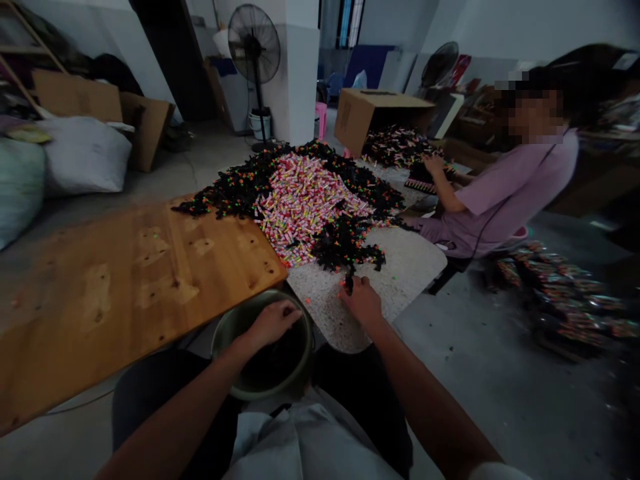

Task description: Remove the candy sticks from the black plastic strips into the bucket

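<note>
My left hand (273, 323) hangs over the bucket (218, 347), its fingers curled together; whether anything small is between them I cannot make out. Dark contents lie deep inside the bucket. On the near part of the speckled grey tabletop, my right hand (364, 301) is closed on a small black plastic piece (349, 283) standing up from its fingers. Just beyond it spreads a heap of similar black pieces (345, 243) with orange and green tips. Against these lies a large pile of small pink-and-white tubes (310, 200) with yellow parts.
A wooden table (150, 267) adjoins the grey tabletop (400, 250) on the left. At right a seated person (520, 180) handles black pieces beside an open cardboard box (355, 120). Packed bundles (565, 293) lie on the floor at right. Sacks (85, 153) and a standing fan (254, 47) are behind.
</note>
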Available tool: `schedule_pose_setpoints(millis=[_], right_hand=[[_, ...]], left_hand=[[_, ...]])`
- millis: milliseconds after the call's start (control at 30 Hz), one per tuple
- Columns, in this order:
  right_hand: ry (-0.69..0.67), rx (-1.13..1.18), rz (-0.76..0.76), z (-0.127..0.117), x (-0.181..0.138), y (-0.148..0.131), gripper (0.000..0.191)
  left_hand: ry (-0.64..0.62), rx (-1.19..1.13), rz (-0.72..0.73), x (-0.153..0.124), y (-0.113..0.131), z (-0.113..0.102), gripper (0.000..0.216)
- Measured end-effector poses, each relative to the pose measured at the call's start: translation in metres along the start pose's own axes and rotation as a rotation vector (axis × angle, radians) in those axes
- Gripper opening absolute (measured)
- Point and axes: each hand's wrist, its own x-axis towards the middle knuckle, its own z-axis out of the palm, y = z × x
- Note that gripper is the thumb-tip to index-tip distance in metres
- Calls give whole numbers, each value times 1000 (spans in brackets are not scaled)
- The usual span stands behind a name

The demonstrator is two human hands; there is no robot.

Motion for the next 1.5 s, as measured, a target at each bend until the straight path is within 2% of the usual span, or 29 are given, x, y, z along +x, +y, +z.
schedule_pose_setpoints(millis=[100,233,333,400,433,500,567,633,767,867,967,1067,1133,1300,1400,1500], right_hand=[[57,84,-69,12,-17,-7,40],[55,238,-267,21,-37,-15,38],[13,334,-437,20,-42,-17,40],[26,382,-480,17,-38,-14,38],[48,386,-448,16,-33,-12,36],[92,328,-288,12,-20,-7,32],[94,212,-113,9,-5,-3,33],[38,100,-16,7,9,-1,34],[-65,45,33,1,27,-1,28],[-76,222,34,-4,27,-4,19],[-121,663,13,-10,15,-14,16],[-246,1171,-78,-15,-3,-29,20],[-301,1376,-137,-18,-14,-39,23],[-361,1482,-155,-27,-24,-49,21],[-365,1513,-135,-32,-24,-49,23],[-353,1502,-137,-38,-25,-51,25]], left_hand=[[-10,-194,19,23,21,23,38],[-77,-427,-19,53,40,48,41],[-33,-519,-19,67,43,54,34],[37,-543,-42,70,40,53,30],[64,-548,-49,70,38,51,29],[78,-570,-51,67,33,45,28],[38,-617,-62,60,31,38,31],[-24,-686,-74,52,32,29,36],[-178,-858,-117,34,35,14,44],[-240,-925,-140,26,35,7,48],[-220,-838,-88,23,34,6,48],[-210,-685,37,22,36,5,47],[-205,-620,113,21,40,3,43],[-145,-411,175,12,55,-6,37],[-22,-220,314,7,62,-11,35],[16,-47,414,4,68,-14,33]])
